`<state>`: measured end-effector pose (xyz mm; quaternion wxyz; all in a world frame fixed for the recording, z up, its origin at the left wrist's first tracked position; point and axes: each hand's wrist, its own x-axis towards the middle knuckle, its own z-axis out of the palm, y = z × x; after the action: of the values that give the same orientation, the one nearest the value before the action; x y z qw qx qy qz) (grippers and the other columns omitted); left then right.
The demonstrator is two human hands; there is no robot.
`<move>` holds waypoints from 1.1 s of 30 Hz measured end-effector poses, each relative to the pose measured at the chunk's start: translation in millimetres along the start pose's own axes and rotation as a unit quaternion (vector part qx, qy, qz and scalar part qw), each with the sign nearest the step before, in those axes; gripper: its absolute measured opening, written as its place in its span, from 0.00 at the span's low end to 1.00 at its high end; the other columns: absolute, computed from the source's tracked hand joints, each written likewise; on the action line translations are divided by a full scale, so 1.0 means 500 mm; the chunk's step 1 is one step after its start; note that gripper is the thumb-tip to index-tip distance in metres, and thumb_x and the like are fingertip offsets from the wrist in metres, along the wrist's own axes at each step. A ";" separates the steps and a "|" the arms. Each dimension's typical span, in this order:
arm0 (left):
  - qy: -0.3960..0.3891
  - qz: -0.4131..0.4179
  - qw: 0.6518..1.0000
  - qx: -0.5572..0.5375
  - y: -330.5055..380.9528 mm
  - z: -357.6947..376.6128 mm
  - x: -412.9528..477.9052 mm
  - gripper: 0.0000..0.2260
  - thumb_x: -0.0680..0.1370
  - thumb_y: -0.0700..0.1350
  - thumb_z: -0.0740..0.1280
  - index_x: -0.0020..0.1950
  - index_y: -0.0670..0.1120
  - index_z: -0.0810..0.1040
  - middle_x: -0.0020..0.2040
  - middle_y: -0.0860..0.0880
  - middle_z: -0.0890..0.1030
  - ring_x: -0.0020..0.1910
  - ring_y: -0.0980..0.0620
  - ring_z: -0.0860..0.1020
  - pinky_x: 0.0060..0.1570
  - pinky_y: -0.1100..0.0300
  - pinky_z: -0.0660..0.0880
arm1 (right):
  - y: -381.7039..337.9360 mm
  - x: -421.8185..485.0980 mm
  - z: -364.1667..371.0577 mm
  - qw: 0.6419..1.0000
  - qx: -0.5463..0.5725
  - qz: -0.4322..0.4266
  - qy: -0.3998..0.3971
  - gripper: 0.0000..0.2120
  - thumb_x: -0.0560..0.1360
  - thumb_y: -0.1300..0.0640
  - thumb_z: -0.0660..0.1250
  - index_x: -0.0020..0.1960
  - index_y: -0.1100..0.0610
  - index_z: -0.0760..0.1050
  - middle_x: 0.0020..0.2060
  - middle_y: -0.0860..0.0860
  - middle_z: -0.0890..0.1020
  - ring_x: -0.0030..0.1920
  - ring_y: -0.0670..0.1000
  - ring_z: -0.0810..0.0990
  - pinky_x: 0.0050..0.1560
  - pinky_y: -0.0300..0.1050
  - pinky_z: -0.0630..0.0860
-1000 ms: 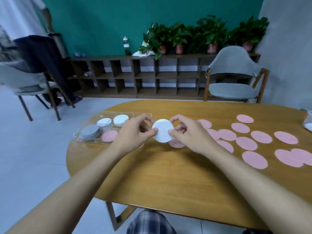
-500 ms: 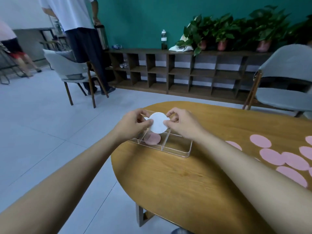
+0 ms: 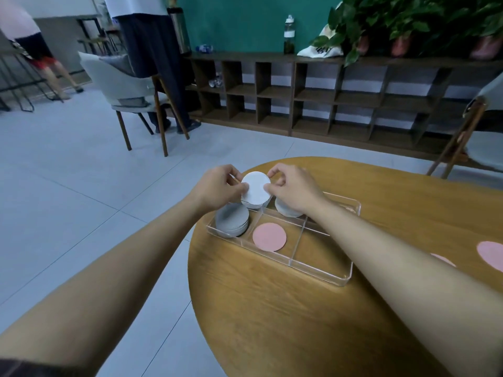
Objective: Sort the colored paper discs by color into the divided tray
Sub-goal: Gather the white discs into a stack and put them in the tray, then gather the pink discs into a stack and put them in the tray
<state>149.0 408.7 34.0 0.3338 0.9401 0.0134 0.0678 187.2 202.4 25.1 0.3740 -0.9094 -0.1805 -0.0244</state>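
A white paper disc is held flat between both hands above the far left of the clear divided tray. My left hand pinches its left edge and my right hand pinches its right edge. In the tray, a grey stack fills the near left compartment, a pink disc lies in the near middle one, and a white stack shows behind my right wrist. Another white stack sits just under the held disc, mostly hidden.
Loose pink discs lie on the round wooden table at the right edge. The tray stands close to the table's left rim. A grey chair, a standing person and a low shelf are beyond.
The white disc, held by both hands, has travelled left from the middle of the table to above the tray. The view has swung left and down with it.
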 end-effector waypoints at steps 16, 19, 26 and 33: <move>-0.015 -0.066 0.996 0.060 -0.032 0.030 0.056 0.09 0.79 0.50 0.73 0.47 0.45 0.87 0.43 0.48 0.85 0.40 0.55 0.80 0.35 0.62 0.76 | 0.016 0.075 0.045 0.995 -0.090 0.018 -0.033 0.10 0.79 0.52 0.69 0.57 0.53 0.85 0.51 0.49 0.84 0.66 0.53 0.72 0.59 0.54 0.78; -0.027 -0.063 0.993 0.095 -0.028 0.036 0.056 0.10 0.78 0.50 0.74 0.46 0.44 0.88 0.43 0.47 0.86 0.41 0.53 0.81 0.33 0.61 0.76 | 0.023 0.083 0.054 0.992 -0.117 0.024 -0.045 0.09 0.78 0.52 0.70 0.50 0.56 0.85 0.50 0.51 0.85 0.64 0.54 0.75 0.56 0.53 0.79; 0.028 -0.035 0.993 0.109 -0.015 0.023 0.035 0.10 0.77 0.52 0.74 0.48 0.46 0.87 0.43 0.48 0.84 0.41 0.52 0.80 0.33 0.61 0.72 | 0.013 0.051 0.024 0.994 -0.112 -0.006 -0.019 0.16 0.78 0.49 0.70 0.65 0.48 0.80 0.55 0.49 0.82 0.59 0.53 0.78 0.55 0.52 0.79; -0.032 0.088 0.991 0.092 0.121 0.024 -0.036 0.09 0.78 0.54 0.74 0.54 0.50 0.86 0.45 0.51 0.85 0.44 0.53 0.81 0.42 0.59 0.77 | 0.029 -0.099 -0.095 0.999 -0.047 -0.010 0.006 0.16 0.78 0.51 0.71 0.65 0.48 0.80 0.41 0.43 0.82 0.45 0.48 0.80 0.49 0.47 0.78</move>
<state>131.5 353.2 60.7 0.2392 0.9659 -0.0743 0.0650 150.3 144.6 40.5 0.3320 -0.9238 -0.1861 -0.0417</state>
